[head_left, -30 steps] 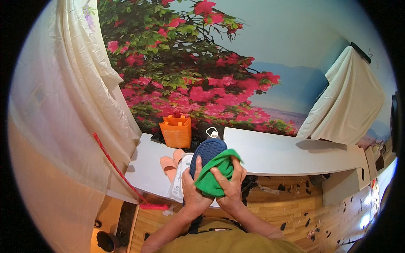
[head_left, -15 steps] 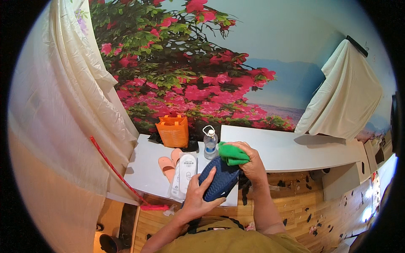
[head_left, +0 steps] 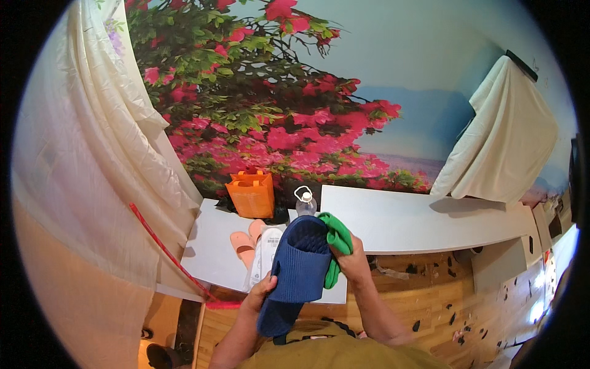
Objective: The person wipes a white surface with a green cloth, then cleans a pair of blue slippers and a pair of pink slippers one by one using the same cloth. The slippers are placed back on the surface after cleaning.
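A blue ribbed slide slipper [head_left: 300, 269] is held up in front of me, its strap side facing me and its toe end pointing away. My left hand [head_left: 260, 294] grips its left edge, the thumb on the strap side and the other fingers mostly hidden behind. A green cloth [head_left: 335, 238] is bunched in my right hand [head_left: 353, 261], which presses it against the slipper's right edge near the toe. Beyond the slipper lie a pair of pink slippers [head_left: 244, 246] and white packaged insoles [head_left: 264, 249], partly covered by it.
On the white table [head_left: 209, 246] stand an orange bag [head_left: 251, 195] and a clear bottle [head_left: 305, 203]. A longer white surface [head_left: 424, 218] extends right. A red stick [head_left: 166, 252] leans at the left. Dark scraps litter the wooden floor [head_left: 424, 295].
The slipper has turned over, from its sole facing me to its strap side. My right hand and the cloth have shifted down along the slipper's right edge.
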The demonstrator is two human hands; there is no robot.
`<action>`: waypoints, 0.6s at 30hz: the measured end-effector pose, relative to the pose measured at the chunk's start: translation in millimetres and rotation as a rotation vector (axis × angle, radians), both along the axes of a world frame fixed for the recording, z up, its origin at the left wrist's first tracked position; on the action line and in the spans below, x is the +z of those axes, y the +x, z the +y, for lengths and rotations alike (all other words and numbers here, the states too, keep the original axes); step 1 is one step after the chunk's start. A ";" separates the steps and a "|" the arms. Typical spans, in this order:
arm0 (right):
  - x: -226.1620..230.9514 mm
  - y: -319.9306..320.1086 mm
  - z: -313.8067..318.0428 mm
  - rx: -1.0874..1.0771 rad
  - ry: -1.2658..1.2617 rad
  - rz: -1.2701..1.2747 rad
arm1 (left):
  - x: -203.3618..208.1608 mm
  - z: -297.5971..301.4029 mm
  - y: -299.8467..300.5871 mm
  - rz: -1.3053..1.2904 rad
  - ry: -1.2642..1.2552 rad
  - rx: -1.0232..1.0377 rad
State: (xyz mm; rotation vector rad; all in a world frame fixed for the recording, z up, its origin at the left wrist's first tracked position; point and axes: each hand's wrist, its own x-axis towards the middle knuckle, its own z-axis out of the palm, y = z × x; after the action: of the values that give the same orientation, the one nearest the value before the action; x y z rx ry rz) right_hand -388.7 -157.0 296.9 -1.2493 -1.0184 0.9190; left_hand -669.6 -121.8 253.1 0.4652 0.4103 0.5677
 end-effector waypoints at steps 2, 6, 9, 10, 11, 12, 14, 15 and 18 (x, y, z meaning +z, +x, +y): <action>-6.9 -15.2 -6.5 -0.049 0.077 -0.028 | 0.3 2.8 3.6 -0.098 -0.060 -0.003; -37.9 -32.5 -16.1 -0.039 0.004 -0.044 | 27.9 5.2 18.3 -0.328 -0.139 -0.023; -21.0 -33.3 -14.4 -0.067 0.030 -0.037 | 26.5 8.6 26.1 -0.193 -0.044 0.060; -19.7 -32.1 -11.3 -0.074 0.042 -0.015 | 32.0 9.1 30.3 -0.135 -0.002 0.074; -18.7 -31.5 -7.4 -0.079 0.056 0.008 | 38.8 10.1 34.1 -0.074 0.041 0.089; -24.1 -28.3 -2.9 -0.094 0.074 0.058 | 60.7 8.5 39.4 -0.033 0.078 0.069; -22.4 -26.7 -0.4 -0.116 0.061 0.120 | 69.7 6.6 41.0 -0.141 0.086 0.012; -22.3 -26.1 0.0 -0.127 0.054 0.151 | 64.3 7.5 40.2 -0.290 0.058 -0.033; -22.5 -16.7 5.0 -0.161 0.046 0.169 | 61.5 -1.0 40.3 -0.335 0.109 -0.014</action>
State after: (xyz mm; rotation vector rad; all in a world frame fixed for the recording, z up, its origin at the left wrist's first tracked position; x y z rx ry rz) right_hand -405.5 -152.1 274.4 -1.1755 -0.7902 0.8559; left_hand -629.2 -122.8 314.6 0.4670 0.0562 0.6436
